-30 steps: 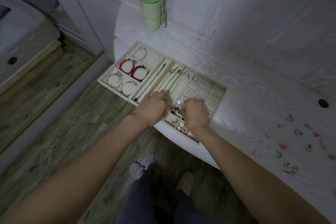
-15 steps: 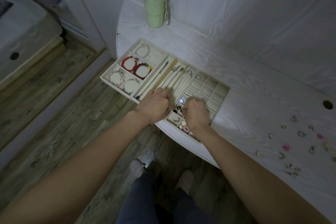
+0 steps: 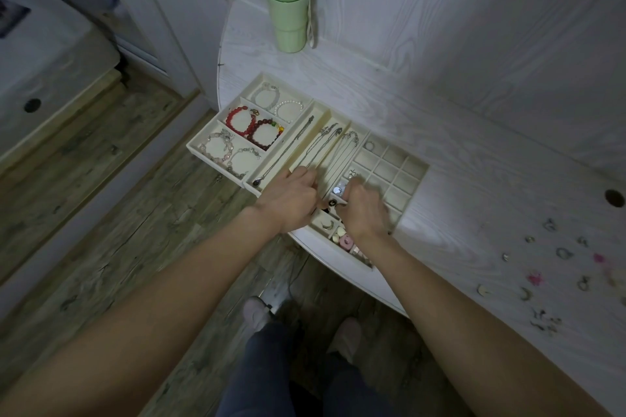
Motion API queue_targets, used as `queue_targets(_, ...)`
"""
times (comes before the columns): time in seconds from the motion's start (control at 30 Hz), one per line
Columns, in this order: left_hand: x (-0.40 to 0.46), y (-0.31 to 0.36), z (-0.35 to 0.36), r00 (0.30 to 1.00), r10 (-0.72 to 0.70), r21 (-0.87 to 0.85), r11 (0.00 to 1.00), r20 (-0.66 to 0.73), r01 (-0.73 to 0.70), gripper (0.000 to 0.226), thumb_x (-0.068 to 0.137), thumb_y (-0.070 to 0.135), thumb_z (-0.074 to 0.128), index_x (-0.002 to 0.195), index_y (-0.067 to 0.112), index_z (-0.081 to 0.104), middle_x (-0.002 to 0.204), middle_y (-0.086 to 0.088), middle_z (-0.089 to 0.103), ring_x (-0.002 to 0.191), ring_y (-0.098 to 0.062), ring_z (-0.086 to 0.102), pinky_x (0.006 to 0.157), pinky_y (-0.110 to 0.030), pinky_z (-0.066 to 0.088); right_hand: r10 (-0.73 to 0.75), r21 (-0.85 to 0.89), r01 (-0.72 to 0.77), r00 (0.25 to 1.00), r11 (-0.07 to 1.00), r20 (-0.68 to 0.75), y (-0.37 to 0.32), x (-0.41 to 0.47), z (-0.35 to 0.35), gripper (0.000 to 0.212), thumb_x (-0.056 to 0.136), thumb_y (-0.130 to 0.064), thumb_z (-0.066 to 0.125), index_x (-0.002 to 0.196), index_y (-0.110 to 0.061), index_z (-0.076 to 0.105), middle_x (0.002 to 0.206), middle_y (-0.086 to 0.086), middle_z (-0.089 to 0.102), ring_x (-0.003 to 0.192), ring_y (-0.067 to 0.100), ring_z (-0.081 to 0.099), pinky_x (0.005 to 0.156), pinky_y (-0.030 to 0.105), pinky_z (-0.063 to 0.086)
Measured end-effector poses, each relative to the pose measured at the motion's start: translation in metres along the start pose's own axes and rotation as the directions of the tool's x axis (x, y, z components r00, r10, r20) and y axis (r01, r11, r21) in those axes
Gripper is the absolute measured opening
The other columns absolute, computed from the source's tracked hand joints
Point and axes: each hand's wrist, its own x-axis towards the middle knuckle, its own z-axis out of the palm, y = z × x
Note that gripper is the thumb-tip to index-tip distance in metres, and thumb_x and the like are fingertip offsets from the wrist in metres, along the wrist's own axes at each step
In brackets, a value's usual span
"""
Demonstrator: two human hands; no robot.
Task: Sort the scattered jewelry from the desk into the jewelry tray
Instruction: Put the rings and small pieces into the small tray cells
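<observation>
A: What is the setting?

B: A white wood-grain desk (image 3: 474,132) with a curved front edge stands against a matching wall, above a plank floor. A green tumbler (image 3: 288,10) stands at the 12 o'clock end of the desk; no writing on it can be read.

A: And the person's hands?

B: Both hover over the near part of the jewelry tray (image 3: 411,193). The left hand (image 3: 289,201) has its fingers curled, knuckles up, the tips at the near ends of the necklace slots. What it grips, if anything, cannot be told. The right hand (image 3: 367,210) is also curled, fingertips down over the small square cells; whether it pinches a piece is hidden.

A: Where does the tray lie?

B: At the desk's front edge, its long axis running from 10 o'clock to 4 o'clock, the left end overhanging the floor. Bead bracelets (image 3: 257,129) fill the left compartments, chain necklaces (image 3: 325,149) lie along the narrow middle slots pointing toward 1 o'clock, and a grid of small cells takes the right part, with a ring (image 3: 369,145) in its far corner cell.

A: And the loose pieces?

B: The scattered jewelry (image 3: 555,267) lies at 3 o'clock of the tray, well apart from it, small rings and pink bits.
</observation>
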Motion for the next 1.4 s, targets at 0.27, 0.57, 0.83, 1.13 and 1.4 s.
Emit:
queue_targets(0.27,0.0,0.001,0.001,1.0,-0.004,-0.017,1.0,0.02,0.004,0.036,0.097,0.037,0.042,0.131,0.03,0.055,0.15,-0.006,0.026,0.138,-0.022,0.022,0.109,-0.039,0.023,0.014,0.146,-0.018,0.999,0.989,0.03,0.004,-0.003,-0.014,0.009,0.093,-0.012,0.057,0.099,-0.006,0.055,0.087,0.003,0.056,0.074,0.02,0.061,0.067,0.034,0.054)
queue_targets(0.57,0.009,0.008,-0.004,0.996,-0.049,-0.188,0.981,-0.068,0.035,0.021,0.092,0.026,0.056,0.108,0.028,0.068,0.14,-0.004,0.039,0.128,-0.02,0.035,0.102,-0.035,0.03,0.094,0.367,-0.127,0.99,0.922,0.105,0.013,-0.006,-0.031,0.02,0.098,-0.014,0.047,0.107,-0.005,0.063,0.104,0.012,0.068,0.098,0.028,0.063,0.072,0.026,0.045)
queue_targets(0.83,0.015,0.016,-0.011,0.993,-0.073,-0.315,0.948,-0.096,0.04,0.02,0.092,0.026,0.057,0.109,0.025,0.068,0.139,-0.005,0.04,0.128,-0.021,0.037,0.101,-0.032,0.031,0.17,0.784,-0.408,0.912,0.467,0.374,0.027,0.002,-0.036,0.026,0.094,0.001,0.036,0.105,0.001,0.06,0.082,0.006,0.058,0.07,0.012,0.052,0.068,0.023,0.044)
queue_targets(1.13,0.024,0.047,-0.033,0.951,-0.183,-0.727,0.684,-0.249,-0.059,0.021,0.09,0.008,0.059,0.107,0.014,0.068,0.102,-0.003,0.057,0.089,-0.012,0.054,0.082,-0.012,0.038,-0.102,0.905,-0.424,0.899,0.04,0.425,0.051,-0.003,-0.06,0.041,0.091,0.018,0.037,0.127,0.003,0.049,0.111,0.013,0.062,0.102,0.017,0.062,0.093,0.024,0.051)
queue_targets(1.4,0.036,0.073,-0.048,0.976,-0.083,-0.655,0.753,-0.2,-0.07,0.018,0.087,0.004,0.062,0.103,0.009,0.068,0.098,-0.002,0.059,0.088,-0.01,0.052,0.075,-0.007,0.034,-0.115,0.91,-0.412,0.907,-0.036,0.406,0.068,-0.006,-0.073,0.05,0.086,0.021,0.034,0.133,0.006,0.044,0.112,0.015,0.063,0.107,0.02,0.06,0.093,0.026,0.051)
